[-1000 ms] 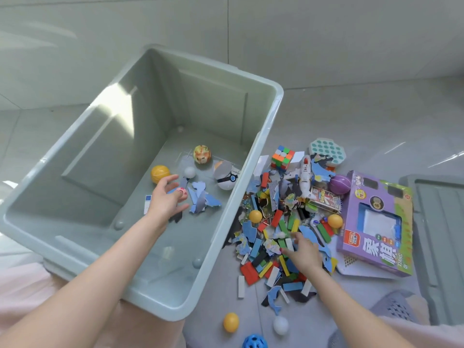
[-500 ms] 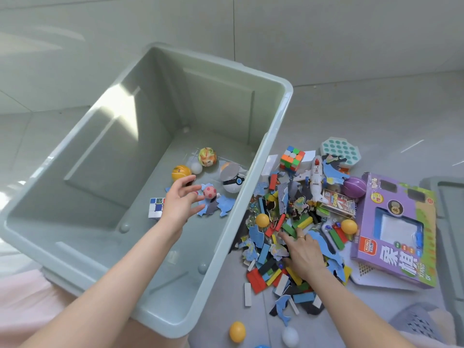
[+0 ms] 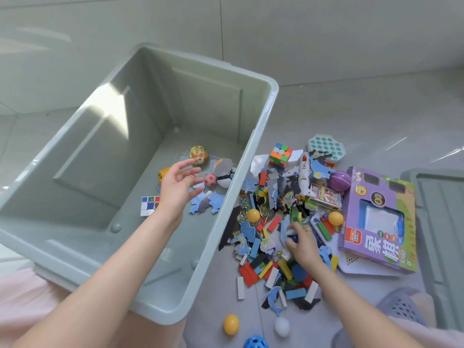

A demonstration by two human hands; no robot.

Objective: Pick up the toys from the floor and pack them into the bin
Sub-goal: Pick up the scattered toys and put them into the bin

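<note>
A large grey-green bin (image 3: 253, 156) stands on the floor at left. Inside it lie several small balls, among them a red spotted ball (image 3: 210, 179), blue puzzle pieces (image 3: 208, 203) and a small cube toy (image 3: 148, 205). My left hand (image 3: 177, 188) hovers inside the bin, fingers spread and empty. To the right of the bin a pile of toys (image 3: 276, 222) covers the floor: coloured blocks, blue puzzle pieces, balls. My right hand (image 3: 301, 243) is down in the pile, its fingers curled round small pieces, one dark blue.
A Rubik's cube (image 3: 280, 154), a white toy plane (image 3: 303, 175), a purple ball (image 3: 339, 181) and a purple toy box (image 3: 379, 219) lie at the pile's far and right side. A yellow ball (image 3: 231, 324), white ball (image 3: 281, 326) and blue ball (image 3: 255, 342) sit near me. A grey lid (image 3: 442, 222) lies far right.
My left hand opened inside the bin and the red spotted ball now lies on the bin floor. My right hand shifted up into the pile and curled round small pieces.
</note>
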